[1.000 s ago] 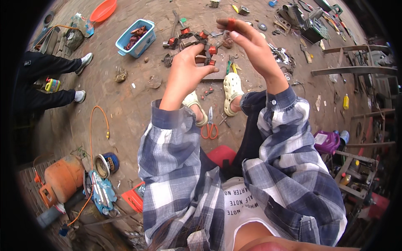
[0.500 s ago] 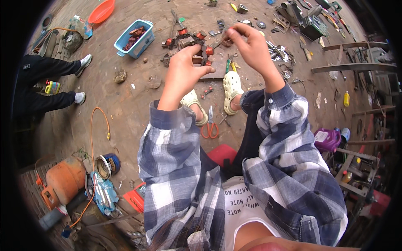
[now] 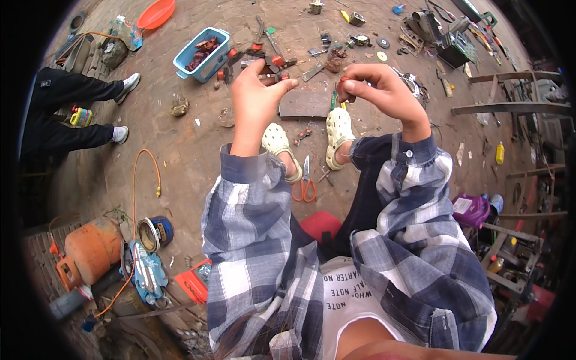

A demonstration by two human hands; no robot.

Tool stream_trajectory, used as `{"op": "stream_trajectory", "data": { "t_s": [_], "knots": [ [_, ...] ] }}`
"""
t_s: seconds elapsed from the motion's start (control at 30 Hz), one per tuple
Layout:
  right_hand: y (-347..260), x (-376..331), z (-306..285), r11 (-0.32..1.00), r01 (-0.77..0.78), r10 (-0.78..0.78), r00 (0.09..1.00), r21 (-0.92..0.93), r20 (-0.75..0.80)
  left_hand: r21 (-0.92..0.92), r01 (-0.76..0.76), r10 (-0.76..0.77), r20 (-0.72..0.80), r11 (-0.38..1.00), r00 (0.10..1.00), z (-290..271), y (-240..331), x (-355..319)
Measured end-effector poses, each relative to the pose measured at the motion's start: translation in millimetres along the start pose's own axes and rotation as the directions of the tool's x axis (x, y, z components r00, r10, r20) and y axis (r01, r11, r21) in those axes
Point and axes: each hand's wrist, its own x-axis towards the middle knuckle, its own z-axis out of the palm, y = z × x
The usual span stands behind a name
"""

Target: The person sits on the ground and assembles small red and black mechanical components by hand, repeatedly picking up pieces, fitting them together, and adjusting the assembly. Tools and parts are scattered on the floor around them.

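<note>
1. Our left hand (image 3: 255, 102) is raised on the near side of some dark parts (image 3: 278, 60) with red ends, its thumb spread well apart from its fingers.
2. Some of the parts show beyond those fingers and by the gap; we cannot tell whether the hand grips any of them or merely covers them from view.
3. Our right hand (image 3: 378, 90) has thumb and fingers drawn together in a pinch around a small red bit (image 3: 342, 88), which shows at the fingertips, well apart from our left hand; its full shape is hidden from us.
4. Between our hands, on the ground, we see a dark slab (image 3: 305, 107), with a green handle (image 3: 334, 101) just beside its right edge.
5. Nearer us are our two pale clogs (image 3: 339, 135), and then orange-handled scissors (image 3: 305, 180), blades pointing away from us.
6. Left of the parts stands a blue tub (image 3: 214, 67) holding reddish-brown pieces (image 3: 201, 55).
7. Further left we see another person's dark-trousered legs (image 3: 78, 86), with a yellow bottle (image 3: 81, 116) between them.
</note>
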Motion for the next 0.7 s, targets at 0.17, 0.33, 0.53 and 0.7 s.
{"op": "stream_trajectory", "data": {
  "t_s": [0.17, 0.33, 0.53, 0.7],
  "knots": [
    [4.9, 3.4, -9.8, 0.976, 0.122, -0.064, 0.953, 0.182, -0.295, 0.299, -0.252, 0.206, 0.177, 0.92, 0.962, 3.6, -13.8, -1.4],
    [21.4, 6.2, -21.0, 0.993, 0.03, 0.035, 0.851, 0.115, -0.524, -0.243, 0.051, 0.054, 0.405, 0.969, 0.913, 5.9, 4.3, -6.1],
    [16.6, 5.1, -20.4, 0.995, 0.092, -0.064, 0.853, 0.027, -0.518, -0.218, 0.148, -0.059, 0.367, 0.965, 0.928, -0.3, 7.9, -4.2],
    [11.6, 10.1, -7.6, 0.975, 0.175, -0.098, 0.893, 0.138, -0.44, 0.222, -0.175, 0.114, 0.261, 0.959, 0.959, 6.0, -12.4, -1.1]
  ]
}}
